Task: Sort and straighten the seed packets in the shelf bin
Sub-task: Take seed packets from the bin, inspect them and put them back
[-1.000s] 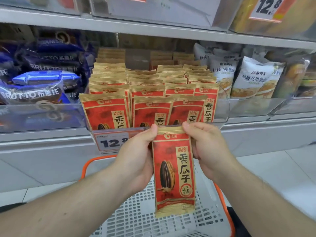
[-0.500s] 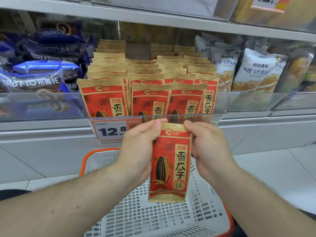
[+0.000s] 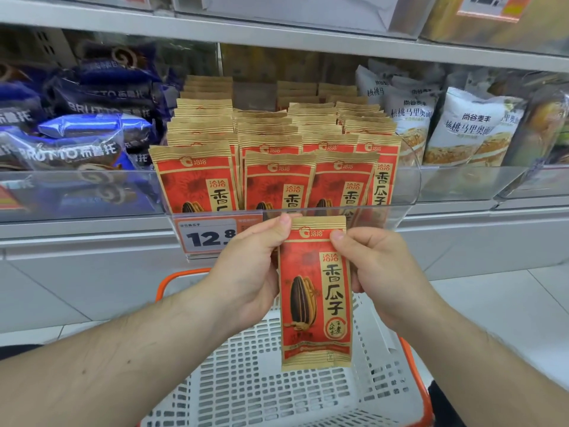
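Observation:
A red and tan seed packet (image 3: 315, 294) hangs upright in front of the shelf, below the clear shelf bin (image 3: 409, 183). My left hand (image 3: 252, 269) pinches its top left corner and my right hand (image 3: 372, 266) pinches its top right edge. Inside the bin stand several rows of the same seed packets (image 3: 277, 155), upright and facing out; the front-right one leans slightly. The bin's front wall hides their lower halves.
A price tag reading 12.8 (image 3: 206, 238) hangs on the bin's front. Blue snack bags (image 3: 77, 131) fill the bin to the left, white bags (image 3: 455, 127) the one to the right. A white shopping basket with an orange rim (image 3: 246, 389) sits below my hands.
The packet has straightened from a slight tilt to hang upright, and my right thumb now lies on its front near the top. The view has shifted slightly.

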The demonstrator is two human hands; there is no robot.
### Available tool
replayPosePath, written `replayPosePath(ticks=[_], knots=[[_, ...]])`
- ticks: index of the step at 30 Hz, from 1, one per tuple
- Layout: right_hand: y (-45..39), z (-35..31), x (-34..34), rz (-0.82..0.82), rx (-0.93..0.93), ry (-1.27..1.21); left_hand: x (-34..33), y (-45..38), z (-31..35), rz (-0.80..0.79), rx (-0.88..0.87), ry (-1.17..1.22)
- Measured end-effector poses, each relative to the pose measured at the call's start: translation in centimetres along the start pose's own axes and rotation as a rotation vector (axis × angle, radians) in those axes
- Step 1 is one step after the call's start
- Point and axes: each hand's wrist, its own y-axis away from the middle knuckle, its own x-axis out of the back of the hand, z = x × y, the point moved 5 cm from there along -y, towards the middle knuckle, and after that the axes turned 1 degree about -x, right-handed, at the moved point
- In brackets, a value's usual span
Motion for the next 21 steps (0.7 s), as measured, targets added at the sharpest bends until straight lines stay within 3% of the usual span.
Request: replayPosePath(ticks=[5, 11, 18, 21], knots=[[0.0, 0.2, 1.1, 0.037, 0.029, -0.059, -0.2, 0.5, -1.1, -0.078, 0.084, -0.132], [-0.3, 0.4, 0.6, -0.315, -0.074, 0.234, 0.2, 0.2, -0.2, -0.052, 0.055, -0.049], [-0.8, 0.2, 1.1, -0.306, -0.044, 0.105, -0.2, 0.7, -0.4, -0.199, 0.171, -0.127], [-0.4, 0.5, 1.1, -0.475, -0.081, 0.219, -0.2, 0.7, -0.7, -0.212, 0.174, -0.100]])
